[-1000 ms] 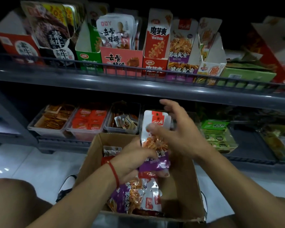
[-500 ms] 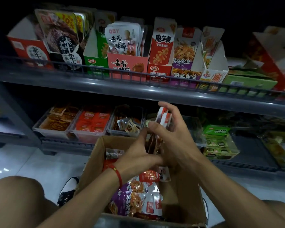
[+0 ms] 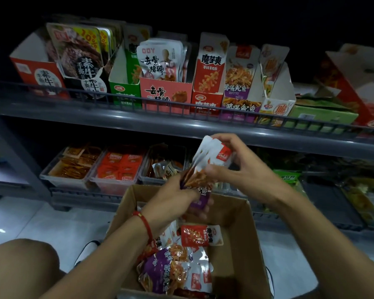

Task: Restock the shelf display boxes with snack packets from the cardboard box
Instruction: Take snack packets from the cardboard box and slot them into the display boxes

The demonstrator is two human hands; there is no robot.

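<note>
- Upper shelf (image 3: 138,124): grey, with a low wire rail along its front edge, carrying a row of display boxes.
- Lower shelf (image 3: 78,199): grey, holding three clear trays; the left tray (image 3: 69,169) holds orange sachets, the middle tray (image 3: 119,167) red sachets, the right tray (image 3: 160,167) a few mixed packets.
- Cardboard box (image 3: 238,238): brown, open at the top, on the white floor below both hands and in front of the lower shelf. Loose snack packets (image 3: 171,268) lie inside, mostly purple and silver, with one red packet (image 3: 200,235) on top.
- Display boxes, left to right: red box (image 3: 37,74) with dark packets; green box (image 3: 125,91); pink box (image 3: 166,93) with white packets; narrow red box (image 3: 205,102); purple box (image 3: 240,106), whose packets match those in hand; white box (image 3: 276,106).
- Green carton (image 3: 322,115): lying flat at the right end of the upper shelf.
- Bundle of snack packets (image 3: 205,167): white, orange and purple, fanned at the top, held above the cardboard box, level with the lower shelf.
- Left hand (image 3: 171,203): red cord at the wrist; fingers wrapped round the bundle's lower end.
- Right hand (image 3: 238,169): fingers and thumb clasped round the bundle's upper end.
</note>
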